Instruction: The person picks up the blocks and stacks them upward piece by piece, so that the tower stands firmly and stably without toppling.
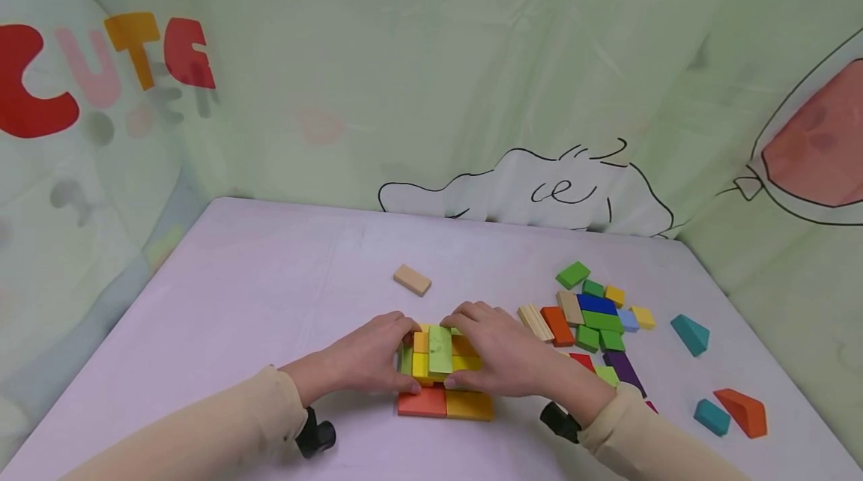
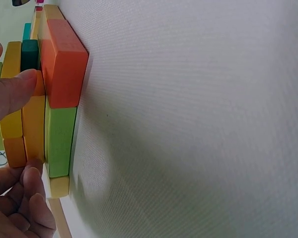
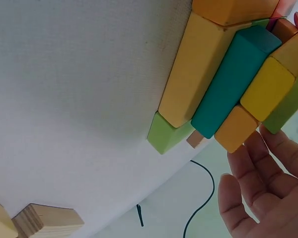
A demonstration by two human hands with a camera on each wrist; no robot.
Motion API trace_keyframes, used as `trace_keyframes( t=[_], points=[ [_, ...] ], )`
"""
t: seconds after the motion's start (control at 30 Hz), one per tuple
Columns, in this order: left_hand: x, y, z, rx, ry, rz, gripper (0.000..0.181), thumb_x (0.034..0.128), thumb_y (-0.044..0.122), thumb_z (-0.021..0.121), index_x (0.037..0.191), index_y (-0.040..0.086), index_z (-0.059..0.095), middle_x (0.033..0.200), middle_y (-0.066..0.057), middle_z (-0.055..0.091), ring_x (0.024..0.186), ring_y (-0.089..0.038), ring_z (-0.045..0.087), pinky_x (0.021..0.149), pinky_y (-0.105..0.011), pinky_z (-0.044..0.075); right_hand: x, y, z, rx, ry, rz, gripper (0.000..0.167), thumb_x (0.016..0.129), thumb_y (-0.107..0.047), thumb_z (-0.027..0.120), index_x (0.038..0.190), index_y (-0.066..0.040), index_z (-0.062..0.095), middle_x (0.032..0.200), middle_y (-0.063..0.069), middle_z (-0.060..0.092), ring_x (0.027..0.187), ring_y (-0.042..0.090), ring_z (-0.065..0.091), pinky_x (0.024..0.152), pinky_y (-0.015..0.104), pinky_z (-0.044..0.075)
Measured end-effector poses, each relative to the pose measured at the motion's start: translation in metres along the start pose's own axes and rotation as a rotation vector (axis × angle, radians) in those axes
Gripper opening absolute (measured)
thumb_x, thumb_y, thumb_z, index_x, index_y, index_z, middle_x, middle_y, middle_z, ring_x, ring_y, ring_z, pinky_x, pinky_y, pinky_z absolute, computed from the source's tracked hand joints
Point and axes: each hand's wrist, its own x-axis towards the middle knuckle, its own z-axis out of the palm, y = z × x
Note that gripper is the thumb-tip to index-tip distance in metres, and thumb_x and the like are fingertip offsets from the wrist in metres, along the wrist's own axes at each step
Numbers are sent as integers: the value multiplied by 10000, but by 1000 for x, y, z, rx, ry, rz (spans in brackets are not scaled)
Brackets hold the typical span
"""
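Both hands are at a layered stack of coloured wooden blocks (image 1: 419, 366) on the table. A light green block (image 1: 440, 350) lies across its top. My left hand (image 1: 364, 355) holds the stack's left side, thumb (image 2: 12, 94) at the front and fingers (image 2: 37, 208) at the back, along the orange upper layers. On the right side, my right hand (image 1: 509, 354) grips likewise, fingers (image 3: 256, 178) at the back and thumb in front. The bottom layer shows a red-orange block (image 1: 421, 403) and an orange block (image 1: 470, 406). A teal block (image 3: 233, 82) sits above it. The palms hide the stack's sides.
A plain wooden block (image 1: 412, 279) lies behind the stack. To the right spreads a group of loose blocks, including a blue block (image 1: 596, 305) and a purple block (image 1: 624, 374). Farther right are teal pieces (image 1: 691, 335) and an orange piece (image 1: 744, 412). A printed curtain (image 1: 404, 91) hangs behind the table.
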Motion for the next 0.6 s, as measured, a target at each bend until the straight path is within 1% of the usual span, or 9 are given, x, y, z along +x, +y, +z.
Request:
trace_keyframes(
  t=[0.07, 0.13, 0.2, 0.27, 0.37, 0.47, 0.53, 0.6],
  points=[
    [-1, 0, 0, 0, 2, -7, 722, 786, 356, 889, 1350, 48, 560, 1130, -9, 591, 1040, -149, 532, 976, -345, 532, -1, 1, -1, 14, -8, 11, 754, 824, -490, 824, 1410, -96, 559, 1355, 87, 598, 1251, 273, 548, 1080, 545, 488],
    [-1, -1, -1, 4, 11, -12, 804, 766, 380, 901, 1400, 51, 531, 1196, -34, 576, 1104, -175, 513, 1010, -377, 529, -4, 3, -3, 27, -13, 26, 816, 819, -515, 821, 1456, -102, 521, 1387, 84, 585, 1270, 281, 546, 1083, 561, 485],
    [-3, -2, -1, 21, 23, -13, 911, 735, 409, 918, 1453, 47, 491, 1301, -74, 543, 1199, -222, 479, 1063, -423, 508, -8, 6, -6, 37, -11, 49, 866, 813, -539, 816, 1491, -113, 488, 1411, 84, 575, 1279, 291, 549, 1075, 573, 490],
    [-4, -5, 0, 48, 22, -10, 1004, 708, 442, 929, 1495, 42, 451, 1431, -115, 484, 1313, -280, 427, 1122, -475, 467, -13, 11, -8, 35, 0, 69, 872, 817, -559, 804, 1500, -124, 481, 1406, 80, 580, 1270, 291, 559, 1059, 569, 504],
    [-5, -9, 1, 80, -1, 7, 1081, 694, 481, 928, 1528, 29, 410, 1584, -157, 380, 1467, -369, 323, 1202, -542, 368, -21, 22, -11, 25, 28, 80, 844, 840, -572, 775, 1487, -110, 492, 1359, 87, 601, 1218, 290, 589, 1012, 546, 541],
    [-6, -10, 4, 82, -34, 16, 1087, 712, 502, 909, 1547, 38, 390, 1644, -139, 332, 1544, -382, 242, 1244, -564, 289, -27, 35, -14, 28, 54, 83, 798, 882, -560, 738, 1476, -83, 496, 1313, 102, 617, 1165, 289, 611, 968, 524, 566],
    [-5, -10, 5, 85, -43, 15, 1070, 724, 502, 900, 1551, 49, 394, 1642, -121, 348, 1550, -369, 244, 1250, -557, 281, -29, 43, -17, 35, 75, 103, 755, 914, -537, 711, 1471, -74, 500, 1298, 118, 627, 1147, 296, 622, 947, 517, 577],
    [-5, -10, 6, 84, -46, 6, 1049, 729, 494, 900, 1547, 58, 408, 1631, -107, 368, 1541, -353, 266, 1247, -546, 293, -29, 53, -23, 44, 103, 121, 686, 956, -481, 682, 1464, -55, 507, 1293, 145, 631, 1143, 320, 628, 933, 518, 582]
  ],
)
